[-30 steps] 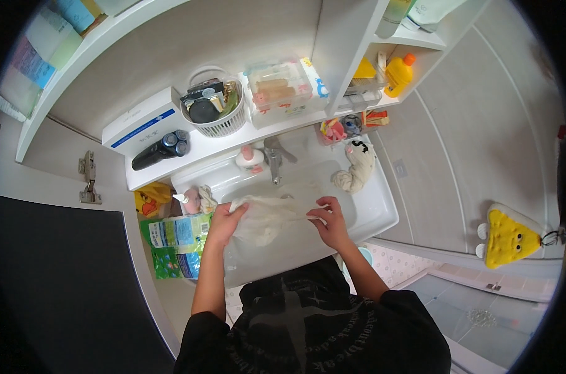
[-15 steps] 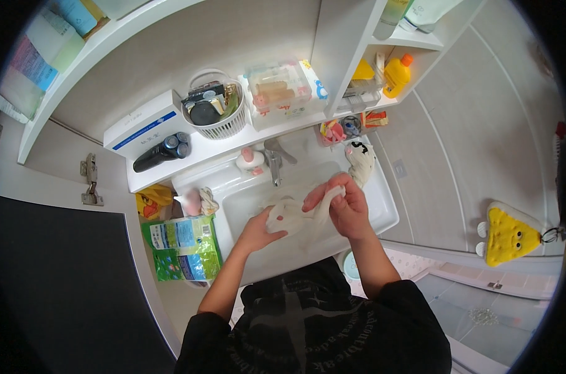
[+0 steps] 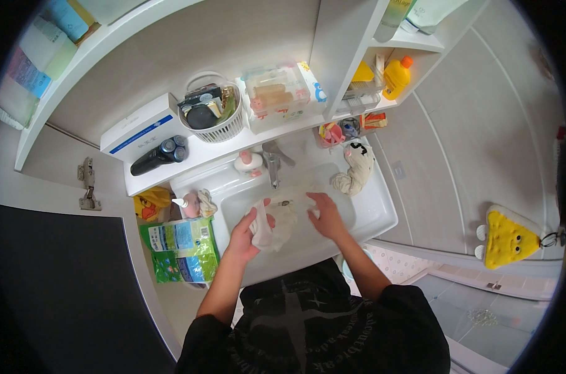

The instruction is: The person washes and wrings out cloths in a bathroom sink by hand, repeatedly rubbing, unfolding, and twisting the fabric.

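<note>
A wet white cloth, thin and bunched, is gripped in my left hand over the white sink basin. Part of it hangs loose toward the middle of the basin, its edge blurred. To the right of it, my right hand is slightly smeared by motion, its thumb and fingers apart in a curved shape. Behind the basin stands a chrome tap. A twisted off-white cloth with black marks lies on the sink's right rim.
Left of the tap sits a white and pink pump bottle. A shelf behind holds a black shaver, a white basket and a clear box. Green packets lie left of the sink; a yellow triangular towel hangs at right.
My left hand has turned and gathers the cloth more upright. My right hand has moved down and left, away from the lifted fold of cloth that it was pinching.
</note>
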### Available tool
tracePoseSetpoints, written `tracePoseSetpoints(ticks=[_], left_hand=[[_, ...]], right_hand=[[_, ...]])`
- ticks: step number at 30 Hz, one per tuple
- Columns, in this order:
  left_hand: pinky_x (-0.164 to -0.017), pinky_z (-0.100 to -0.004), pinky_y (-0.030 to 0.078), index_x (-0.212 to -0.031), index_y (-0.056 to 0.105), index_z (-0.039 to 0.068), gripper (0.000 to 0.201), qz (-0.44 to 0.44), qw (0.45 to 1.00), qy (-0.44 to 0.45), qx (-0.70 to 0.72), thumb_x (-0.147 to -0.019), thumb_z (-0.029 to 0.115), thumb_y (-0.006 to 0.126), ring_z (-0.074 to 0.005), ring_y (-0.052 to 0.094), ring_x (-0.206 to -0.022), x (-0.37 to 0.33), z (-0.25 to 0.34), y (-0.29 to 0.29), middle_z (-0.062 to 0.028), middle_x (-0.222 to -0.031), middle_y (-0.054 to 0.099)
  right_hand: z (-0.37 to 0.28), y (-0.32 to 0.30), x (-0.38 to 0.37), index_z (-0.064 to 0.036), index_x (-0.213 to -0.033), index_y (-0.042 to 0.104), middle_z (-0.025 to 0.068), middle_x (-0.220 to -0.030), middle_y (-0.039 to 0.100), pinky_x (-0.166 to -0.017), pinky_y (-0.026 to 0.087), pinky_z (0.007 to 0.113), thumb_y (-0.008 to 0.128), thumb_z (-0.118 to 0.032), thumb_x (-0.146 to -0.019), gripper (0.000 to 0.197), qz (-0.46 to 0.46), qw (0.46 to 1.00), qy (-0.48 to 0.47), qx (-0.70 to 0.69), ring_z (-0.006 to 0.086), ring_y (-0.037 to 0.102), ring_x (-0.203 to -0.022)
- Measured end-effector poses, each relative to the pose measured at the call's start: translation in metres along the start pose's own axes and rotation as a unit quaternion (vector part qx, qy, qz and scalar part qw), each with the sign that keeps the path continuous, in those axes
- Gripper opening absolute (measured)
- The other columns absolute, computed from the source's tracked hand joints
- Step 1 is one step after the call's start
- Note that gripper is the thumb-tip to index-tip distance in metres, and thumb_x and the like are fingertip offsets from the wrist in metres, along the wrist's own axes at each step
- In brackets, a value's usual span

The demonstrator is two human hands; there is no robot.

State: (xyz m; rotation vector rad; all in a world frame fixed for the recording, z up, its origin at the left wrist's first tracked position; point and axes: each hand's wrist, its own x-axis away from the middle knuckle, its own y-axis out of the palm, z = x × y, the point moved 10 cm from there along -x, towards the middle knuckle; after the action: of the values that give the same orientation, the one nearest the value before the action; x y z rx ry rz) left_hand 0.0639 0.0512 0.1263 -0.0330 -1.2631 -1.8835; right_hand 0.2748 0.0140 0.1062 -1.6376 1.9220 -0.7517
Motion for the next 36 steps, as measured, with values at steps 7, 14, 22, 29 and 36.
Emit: tracePoseSetpoints(ticks=[7,14,22,29,36], left_hand=[[-0.08,-0.0357,0.051,-0.147,0.04,0.03,0.045,0.011,0.986,0.075,0.151,-0.103,0.039,0.045,-0.0197,0.059,-0.083,0.011,0.026,0.05,-0.0097,-0.1,0.059],[-0.082,-0.0373,0.052,-0.148,0.037,0.038,0.044,0.024,0.965,0.191,0.178,-0.104,0.04,0.041,-0.02,0.062,-0.089,0.025,0.07,0.041,-0.0066,-0.105,0.061],[-0.095,-0.0368,0.047,-0.15,0.037,0.019,0.047,0.155,0.957,0.222,-0.105,-0.106,0.037,0.041,-0.0177,0.059,-0.105,0.037,0.082,-0.039,-0.0071,-0.117,0.062],[-0.102,-0.0365,0.043,-0.154,0.031,0.017,0.051,0.188,0.894,0.21,-0.349,-0.107,0.036,0.038,-0.0194,0.047,-0.128,0.04,0.078,-0.064,-0.0071,-0.147,0.044],[-0.103,-0.0405,0.043,-0.157,0.022,0.029,0.053,0.148,0.958,0.141,-0.203,-0.107,0.039,0.037,-0.0232,0.045,-0.13,0.032,0.059,-0.025,-0.0074,-0.149,0.041]], right_hand=[[-0.054,0.077,0.048,-0.0109,-0.155,0.022,0.021,-0.144,0.043,-0.106,0.038,0.048,0.071,-0.019,-0.082,0.088,-0.099,0.992,-0.06,-0.043,0.0385,0.046,-0.127],[0.008,0.063,0.025,-0.0074,-0.138,0.052,0.0196,-0.114,0.066,-0.078,0.055,0.037,0.057,-0.001,-0.084,0.054,-0.003,0.978,0.106,-0.178,0.0295,0.068,-0.09],[-0.009,-0.058,-0.002,-0.0061,-0.115,0.067,0.0128,-0.111,0.068,-0.079,0.053,0.036,0.056,-0.004,-0.086,0.03,0.147,0.984,0.068,-0.071,0.0292,0.066,-0.097],[0.035,-0.052,-0.002,-0.0076,-0.107,0.068,0.0137,-0.103,0.07,-0.071,0.053,0.035,0.056,-0.007,-0.089,0.022,0.109,0.958,0.128,-0.233,0.0281,0.068,-0.078],[0.008,-0.021,0.005,-0.0059,-0.099,0.067,0.013,-0.092,0.069,-0.07,0.053,0.035,0.058,-0.01,-0.089,0.014,0.069,0.989,0.068,-0.112,0.0249,0.069,-0.08]])
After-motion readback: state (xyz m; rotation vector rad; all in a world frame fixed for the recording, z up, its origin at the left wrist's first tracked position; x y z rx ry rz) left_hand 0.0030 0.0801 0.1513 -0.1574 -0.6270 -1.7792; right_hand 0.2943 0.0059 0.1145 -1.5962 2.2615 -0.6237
